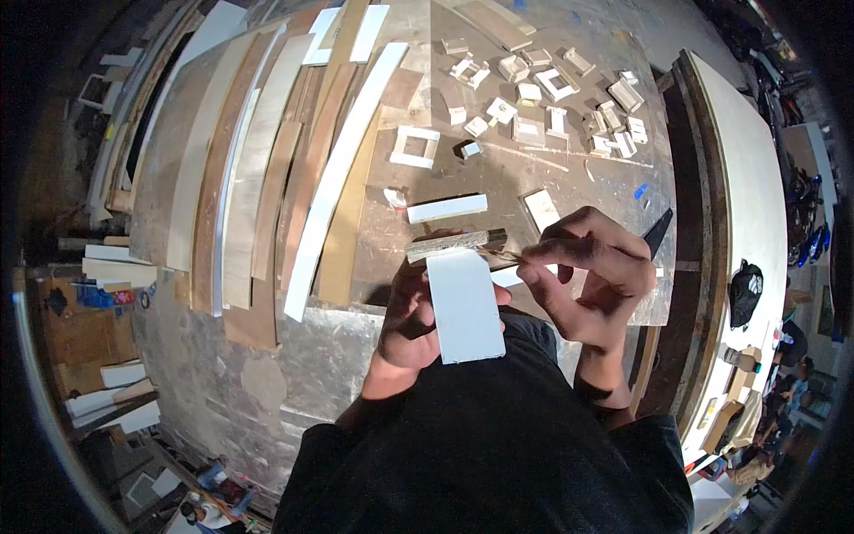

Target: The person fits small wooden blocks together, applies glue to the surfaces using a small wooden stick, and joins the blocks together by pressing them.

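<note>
My left hand [407, 322] is wrapped around a small white-faced board [466, 307], held up in front of my chest. Across the board's far end lies a short strip of raw-edged wood [447, 246]; whether the two are joined I cannot tell. With thumb and forefinger pinched, my right hand [598, 278] is beside the board's far right corner. Something thin and brownish shows at those fingertips, too small to name. Just beyond the strip, a white wooden bar [447, 208] lies on the worktable [498, 182]. A pale rectangular block [540, 208] lies near my right hand.
Long boards and strips [347, 182] cover the table's left side. Several small wooden frames and blocks [556, 84] are scattered at the far right. A dark pointed object [656, 233] lies by the right edge. Another pale tabletop [743, 187] stands to the right. People are in the background.
</note>
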Action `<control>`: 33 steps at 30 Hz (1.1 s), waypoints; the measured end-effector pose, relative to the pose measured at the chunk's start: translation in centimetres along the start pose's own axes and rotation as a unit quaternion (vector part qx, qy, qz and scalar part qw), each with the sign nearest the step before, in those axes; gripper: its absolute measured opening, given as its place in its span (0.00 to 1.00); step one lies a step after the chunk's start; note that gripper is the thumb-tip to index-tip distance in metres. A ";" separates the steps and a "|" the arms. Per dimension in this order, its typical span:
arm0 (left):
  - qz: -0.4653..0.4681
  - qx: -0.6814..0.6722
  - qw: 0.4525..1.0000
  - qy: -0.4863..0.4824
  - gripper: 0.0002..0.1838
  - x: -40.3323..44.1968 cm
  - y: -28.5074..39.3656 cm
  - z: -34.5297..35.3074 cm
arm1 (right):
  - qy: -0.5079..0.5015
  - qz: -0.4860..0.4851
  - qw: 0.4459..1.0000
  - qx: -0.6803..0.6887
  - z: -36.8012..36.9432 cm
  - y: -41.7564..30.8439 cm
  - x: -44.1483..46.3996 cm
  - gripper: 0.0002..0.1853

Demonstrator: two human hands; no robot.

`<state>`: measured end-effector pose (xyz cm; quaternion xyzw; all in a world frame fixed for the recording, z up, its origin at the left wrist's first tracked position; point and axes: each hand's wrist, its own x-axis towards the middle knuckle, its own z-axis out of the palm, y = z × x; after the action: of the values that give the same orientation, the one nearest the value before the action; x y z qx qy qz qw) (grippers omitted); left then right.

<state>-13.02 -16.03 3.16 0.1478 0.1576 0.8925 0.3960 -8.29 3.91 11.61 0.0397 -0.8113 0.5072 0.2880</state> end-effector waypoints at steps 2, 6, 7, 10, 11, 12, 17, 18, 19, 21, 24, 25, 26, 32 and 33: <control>-0.001 0.020 1.000 -0.014 0.41 0.1 0.0 0.2 | 0.005 0.000 1.000 -0.006 0.4 0.0 0.0 0.10; 0.001 0.053 0.998 0.027 0.41 0.2 0.1 0.9 | -0.022 0.006 1.000 0.014 0.7 -0.1 0.3 0.09; 0.000 0.049 0.998 0.028 0.41 0.2 0.1 0.9 | -0.024 0.012 0.999 0.019 0.6 0.1 0.2 0.10; -0.015 0.029 0.999 0.032 0.42 0.0 0.3 0.9 | -0.005 0.009 1.000 0.021 0.7 0.4 0.2 0.09; -0.020 0.023 0.999 0.033 0.42 0.0 0.3 0.9 | 0.018 0.001 1.000 0.018 0.7 0.4 0.2 0.08; -0.014 0.039 0.998 0.041 0.42 0.0 0.3 0.9 | 0.017 0.001 1.000 0.018 0.8 0.4 0.2 0.08; -0.013 0.079 0.995 0.059 0.43 0.1 0.4 1.5 | -0.012 0.003 1.000 0.011 1.5 0.1 0.4 0.07; -0.010 0.085 0.994 0.068 0.43 0.0 0.3 1.1 | -0.012 0.003 1.000 0.011 1.5 0.0 0.5 0.07; -0.007 0.088 0.993 0.072 0.43 0.0 0.3 1.1 | -0.017 0.002 1.000 0.019 1.4 -0.1 0.7 0.07; -0.014 0.079 0.994 0.076 0.43 0.4 0.7 1.6 | -0.024 0.001 0.999 0.028 1.5 0.0 0.8 0.07; -0.031 0.064 0.995 0.072 0.44 0.3 0.9 1.8 | 0.004 -0.016 1.000 0.023 1.5 0.3 0.7 0.06; -0.039 0.063 0.995 0.067 0.45 0.2 0.9 1.6 | 0.003 -0.002 1.000 0.026 1.6 0.2 0.7 0.06; -0.040 0.062 0.995 0.067 0.45 0.1 0.7 1.4 | 0.002 0.012 0.999 0.030 1.7 0.2 0.7 0.06; -0.012 0.123 0.989 0.082 0.47 0.4 0.5 0.9 | -0.022 0.009 0.999 0.039 1.9 0.0 1.0 0.07; -0.012 0.119 0.988 0.092 0.48 0.4 0.6 1.4 | -0.023 0.009 0.999 0.039 1.9 0.0 1.0 0.07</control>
<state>-13.18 -15.87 4.70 0.1093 0.3007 0.8722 0.3699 -9.86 2.54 11.53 0.0552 -0.7975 0.5400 0.2632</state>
